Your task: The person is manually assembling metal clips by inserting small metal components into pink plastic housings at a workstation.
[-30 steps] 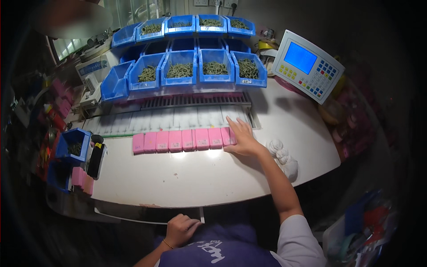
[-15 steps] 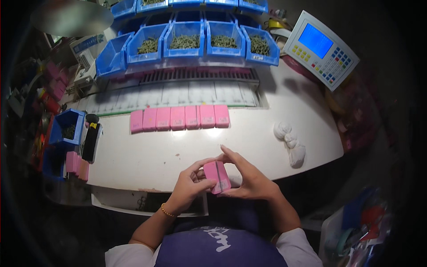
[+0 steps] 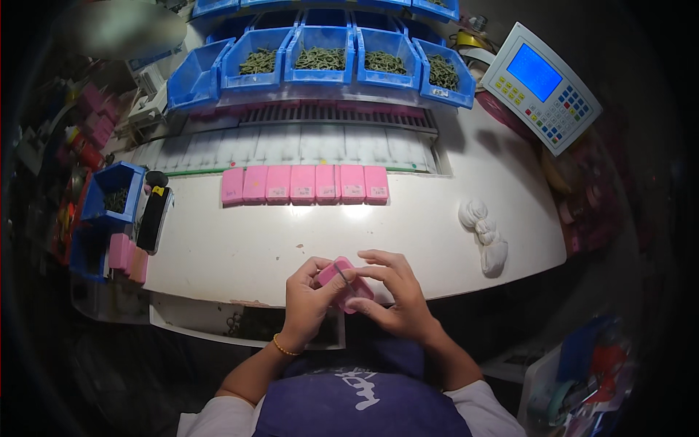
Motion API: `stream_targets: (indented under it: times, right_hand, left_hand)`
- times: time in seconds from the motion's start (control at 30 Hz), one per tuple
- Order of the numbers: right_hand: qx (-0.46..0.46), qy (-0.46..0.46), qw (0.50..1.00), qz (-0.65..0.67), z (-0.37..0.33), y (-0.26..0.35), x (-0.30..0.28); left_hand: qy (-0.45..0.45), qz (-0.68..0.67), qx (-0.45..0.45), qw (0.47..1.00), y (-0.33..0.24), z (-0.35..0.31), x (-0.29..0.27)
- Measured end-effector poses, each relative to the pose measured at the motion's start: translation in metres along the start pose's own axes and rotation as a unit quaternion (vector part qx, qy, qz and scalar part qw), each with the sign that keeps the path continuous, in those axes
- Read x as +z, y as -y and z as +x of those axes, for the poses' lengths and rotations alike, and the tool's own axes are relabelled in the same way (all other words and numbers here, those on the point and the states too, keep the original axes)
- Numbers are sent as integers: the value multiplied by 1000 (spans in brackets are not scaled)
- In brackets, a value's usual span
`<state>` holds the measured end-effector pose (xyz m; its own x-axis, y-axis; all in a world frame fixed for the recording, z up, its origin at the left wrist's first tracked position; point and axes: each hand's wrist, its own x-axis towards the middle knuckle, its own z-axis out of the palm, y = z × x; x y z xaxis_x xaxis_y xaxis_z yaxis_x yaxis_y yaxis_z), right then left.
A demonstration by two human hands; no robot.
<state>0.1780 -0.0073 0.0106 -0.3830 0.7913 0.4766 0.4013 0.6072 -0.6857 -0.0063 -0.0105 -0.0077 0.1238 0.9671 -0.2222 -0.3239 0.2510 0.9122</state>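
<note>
At the front edge of the table, both my hands hold a small pink block (image 3: 337,270) with a dark band around it. My left hand (image 3: 306,298) is closed on its left side, the thumb lying across the top face. My right hand (image 3: 397,295) has its thumb against the lower right end, and the index finger reaches to the band near the left thumb. Its other fingers are loosely bent. The underside of the block is hidden. Farther back, a row of several similar pink blocks (image 3: 303,186) lies side by side, some bearing small pale labels.
Blue bins (image 3: 319,71) with green pieces stand at the back. A control panel (image 3: 542,87) with a blue screen is at the back right, a knotted white cloth bundle (image 3: 486,237) on the right. A black device (image 3: 154,221) and more blue bins flank the left; an open drawer (image 3: 189,323) lies below.
The pink block has turned so its upper end leans left. My right index finger has come down from beyond the block onto the band. The whole view has shifted slightly.
</note>
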Motion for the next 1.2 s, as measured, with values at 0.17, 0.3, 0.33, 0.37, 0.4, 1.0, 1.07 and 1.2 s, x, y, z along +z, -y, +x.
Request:
stream_targets:
  times: [0.17,0.3,0.33,0.37,0.4,1.0,1.07,1.2]
  right_hand:
    - [36,-105,992,-62,-7,7,27]
    - [-48,-141,973,-175,-14,-8,38]
    - [-48,-140,974,-174,-12,-7,37]
    - [-13,-94,994,-63,-8,-4,35]
    - [23,-47,997,48,-6,-1,34]
    - [110,-89,962,-233,-7,-67,-22]
    - [90,-136,944,-286,-2,-64,-25]
    - [25,-182,962,-202,3,-39,-13]
  left_hand:
    - [-41,59,101,992,1,-2,5]
    - [-84,163,190,965,5,2,4]
    - [-86,163,189,965,8,4,2]
    - [-91,196,210,953,10,7,-1]
    - [-95,229,230,941,10,9,-5]
    - [87,355,241,899,-28,20,-31]
    - [92,376,231,893,-29,23,-31]
    - [128,393,239,879,-21,32,-34]
